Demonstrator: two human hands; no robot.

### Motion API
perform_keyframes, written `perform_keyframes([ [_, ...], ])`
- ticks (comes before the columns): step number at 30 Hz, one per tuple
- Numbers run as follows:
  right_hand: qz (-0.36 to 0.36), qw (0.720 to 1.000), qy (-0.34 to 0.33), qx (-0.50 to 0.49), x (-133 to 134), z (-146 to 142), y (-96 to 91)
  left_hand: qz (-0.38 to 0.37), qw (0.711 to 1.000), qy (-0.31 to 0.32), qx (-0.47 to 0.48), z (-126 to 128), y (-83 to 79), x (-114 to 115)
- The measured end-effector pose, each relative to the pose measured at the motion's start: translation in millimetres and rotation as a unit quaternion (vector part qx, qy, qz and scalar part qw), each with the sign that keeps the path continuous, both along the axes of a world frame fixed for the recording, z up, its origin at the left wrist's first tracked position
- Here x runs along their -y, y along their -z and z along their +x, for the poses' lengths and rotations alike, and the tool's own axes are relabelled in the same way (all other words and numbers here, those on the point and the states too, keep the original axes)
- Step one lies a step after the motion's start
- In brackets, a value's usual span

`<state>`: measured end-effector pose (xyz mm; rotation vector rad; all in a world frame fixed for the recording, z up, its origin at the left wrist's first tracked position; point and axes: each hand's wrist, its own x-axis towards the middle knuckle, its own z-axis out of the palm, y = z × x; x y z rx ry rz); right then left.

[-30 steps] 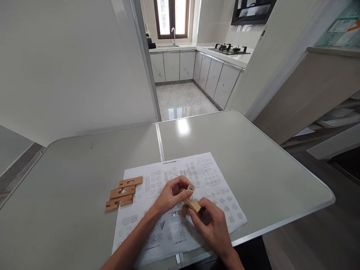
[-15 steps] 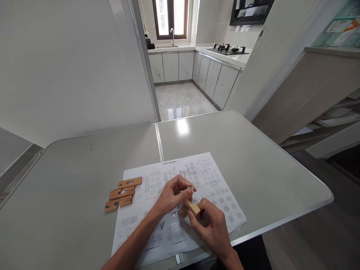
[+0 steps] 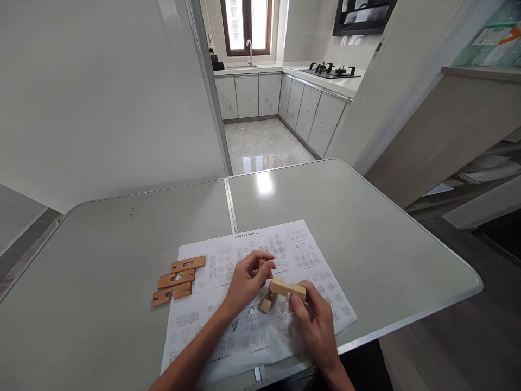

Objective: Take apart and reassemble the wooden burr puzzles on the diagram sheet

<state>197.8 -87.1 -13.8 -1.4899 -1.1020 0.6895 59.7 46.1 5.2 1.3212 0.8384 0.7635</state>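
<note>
My right hand [image 3: 317,315] grips a pale notched wooden bar [image 3: 290,289] by its right end. The bar's left end comes close to the fingertips of my left hand [image 3: 247,277]. Those fingers are curled around a small wooden piece, mostly hidden, of which only a bit shows. Below the bar a second wooden stick [image 3: 266,305] slants down toward the printed paper sheet [image 3: 195,336]; whether it is held or lies on the sheet I cannot tell. Line drawings cover the paper beneath both hands.
Left of my hands, three flat brown wooden pieces with cut-outs, a top one [image 3: 188,264], a middle one [image 3: 176,279] and a lower one [image 3: 171,295], overlap at the sheet's edge. The grey table [image 3: 101,260] has a metal seam down its middle. A kitchen lies beyond.
My right hand has moved right and slightly up with the pale bar, which now lies closer to level. The bar has come away from my left fingers, and the stick below shows more.
</note>
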Motion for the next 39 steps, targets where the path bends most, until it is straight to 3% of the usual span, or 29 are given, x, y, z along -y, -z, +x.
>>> perform_keyframes([
  [5,0.003,1.0,0.012,0.013,-4,0,-6.2,0.116,0.989,0.016,-0.091,2,1.8,6],
  [12,-0.005,0.993,0.01,0.12,-10,-6,-2.6,0.204,0.967,0.042,-0.15,4,1.7,7],
  [17,-0.02,0.984,0.025,0.174,-12,-7,2.4,0.234,0.957,0.066,-0.16,5,1.8,7],
  [29,-0.016,0.979,0.045,0.201,-15,-8,10.8,0.306,0.925,0.138,-0.18,1,-6.9,6],
  [39,-0.006,0.979,0.044,0.198,-16,-8,9.4,0.301,0.923,0.13,-0.203,-16,-10.5,31],
])
